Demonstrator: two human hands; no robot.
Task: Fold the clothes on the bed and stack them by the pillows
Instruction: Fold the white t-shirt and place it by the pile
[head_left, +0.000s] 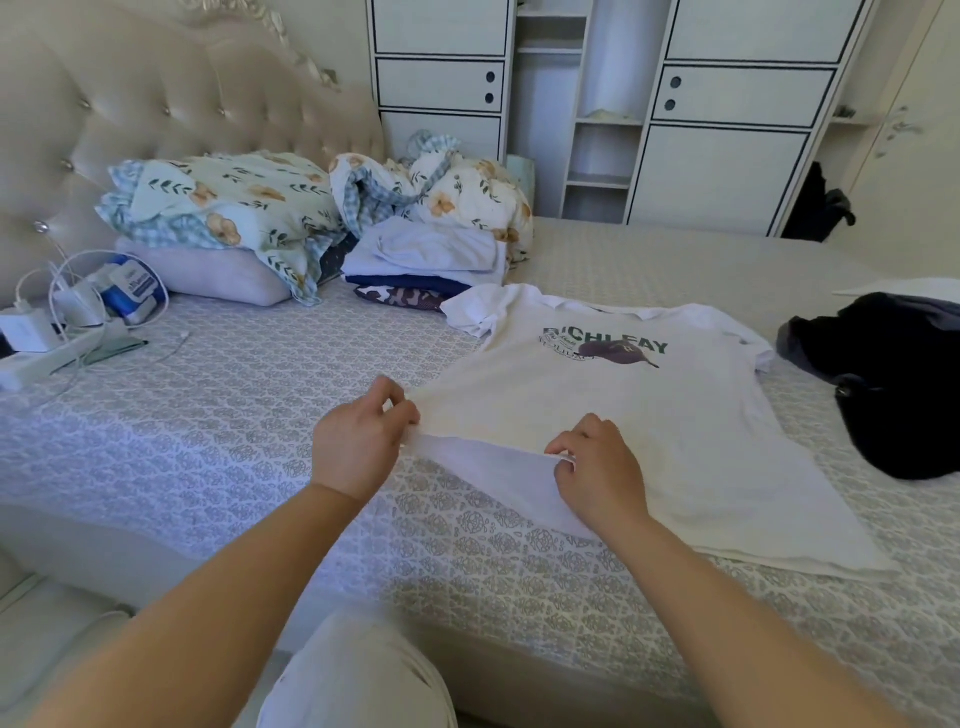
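Observation:
A white T-shirt (639, 415) with a dark printed logo lies spread face up on the bed, collar toward the far side. My left hand (358, 436) pinches its near left edge and lifts it slightly. My right hand (597, 467) pinches the same edge further right, so the fabric is pulled taut between them. A stack of folded clothes (426, 260) sits beside the floral pillows (228, 208). A dark garment (893, 384) lies crumpled at the right.
A power strip with chargers and white cables (62, 332) lies at the left of the patterned mattress (234, 415). A bunched floral quilt (457, 192) sits behind the stack. White wardrobes (727, 130) stand beyond the bed. My knee (358, 675) is at the bed's near edge.

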